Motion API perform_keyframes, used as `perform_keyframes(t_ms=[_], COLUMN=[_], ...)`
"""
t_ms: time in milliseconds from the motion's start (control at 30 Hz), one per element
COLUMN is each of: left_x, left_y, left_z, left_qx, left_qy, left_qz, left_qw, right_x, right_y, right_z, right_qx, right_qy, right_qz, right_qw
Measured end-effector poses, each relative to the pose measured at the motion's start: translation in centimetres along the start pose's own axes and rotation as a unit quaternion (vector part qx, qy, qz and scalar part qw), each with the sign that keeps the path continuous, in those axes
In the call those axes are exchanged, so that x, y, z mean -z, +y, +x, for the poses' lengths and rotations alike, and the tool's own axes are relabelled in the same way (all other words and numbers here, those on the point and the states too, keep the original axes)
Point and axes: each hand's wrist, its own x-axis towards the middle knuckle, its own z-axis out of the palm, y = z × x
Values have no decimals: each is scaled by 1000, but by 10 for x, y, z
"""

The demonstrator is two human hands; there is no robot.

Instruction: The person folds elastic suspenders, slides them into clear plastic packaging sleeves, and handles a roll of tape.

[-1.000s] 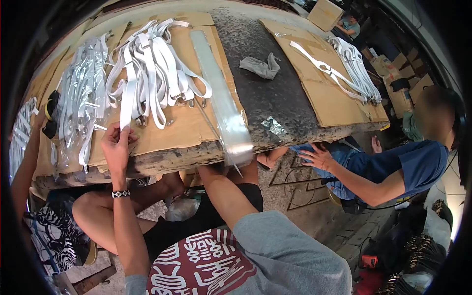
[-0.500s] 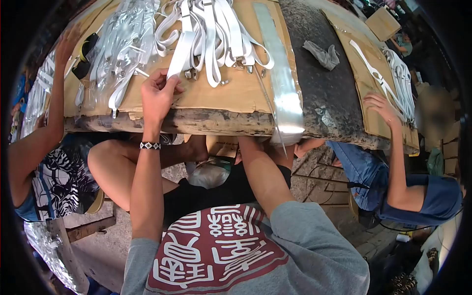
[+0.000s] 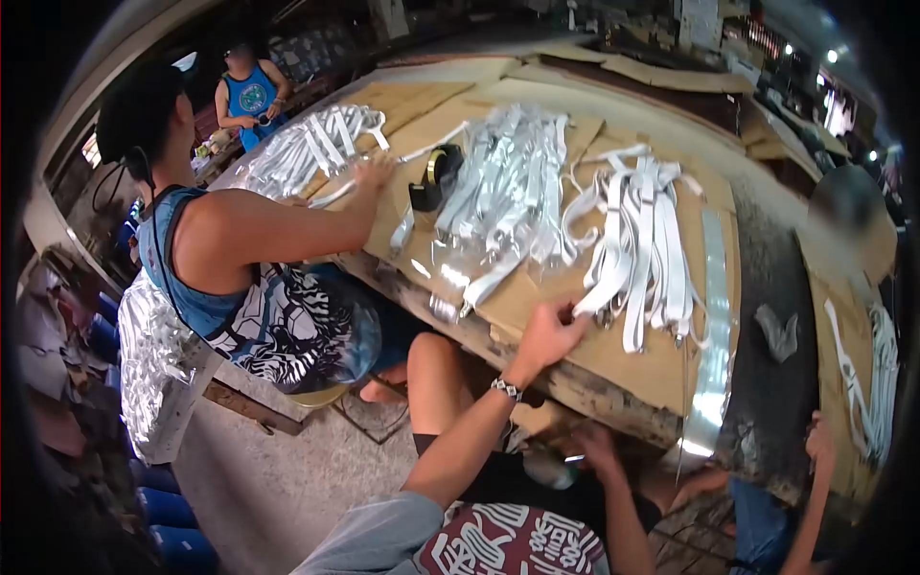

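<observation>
My left hand (image 3: 554, 335) is closed at the near edge of a pile of white straps with metal clips (image 3: 644, 240), pinching the end of one white strap (image 3: 604, 287). The pile lies on a cardboard sheet (image 3: 613, 369) on the table. Below the table edge, over my lap, is my right hand (image 3: 596, 448). It is dim and blurred, so its fingers cannot be made out. Beside it shows a small shiny object (image 3: 573, 458) whose kind is unclear. Left of the pile lie straps in clear plastic sleeves (image 3: 508, 177).
A black-and-yellow tape roll (image 3: 436, 177) stands left of the sleeves. A long clear plastic strip (image 3: 714, 335) lies right of the straps, with a crumpled grey scrap (image 3: 776, 333) beyond. Co-workers sit at left (image 3: 259, 225) and right (image 3: 815, 470); another person (image 3: 251, 101) stands behind.
My view has swung left and up, bringing the left co-worker and the room into sight. My left hand stays on the strap end. My right hand, hidden earlier, now shows below the table edge.
</observation>
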Motion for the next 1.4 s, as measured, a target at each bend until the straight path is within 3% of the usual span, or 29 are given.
perform_keyframes(t_ms=[133,233,333,367,567,667,833,1033,1133,1300,1400], left_x=[1,6,5,4,8,14,15,17,19,21,25], left_y=[-4,3,-2,-1,-5,6,0,8,8,8,11], left_z=[2,-3,-1,-2,-2,-1,1,1,2,-2,-4], left_qx=[-15,-1,6,2,-16,-14,-2,-24,-31,-27,-33], left_qy=[16,-2,-5,1,9,-8,-6,32,35,49,47], left_qz=[-25,-16,-44,-57,-5,45,57,57,48,33,26], left_qw=[999,1000,999,998,1000,999,998,998,998,998,998], right_x=[-1,-7,-9,-11,-12,-31,-36,-47,-58,-69,-79], right_y=[18,-9,-19,-35,-59,-92,-130,-146,-153,-156,-163], right_z=[-6,-33,-48,-61,-90,-118,-151,-143,-139,-134,-131], right_qx=[104,22,183,112,132,119,91,207,191,83,103], right_qy=[11,53,126,120,88,80,102,156,140,54,44], right_qz=[-6,48,-154,-95,-137,29,-25,-101,-73,29,11], right_qw=[995,997,963,982,978,989,990,961,969,995,994])
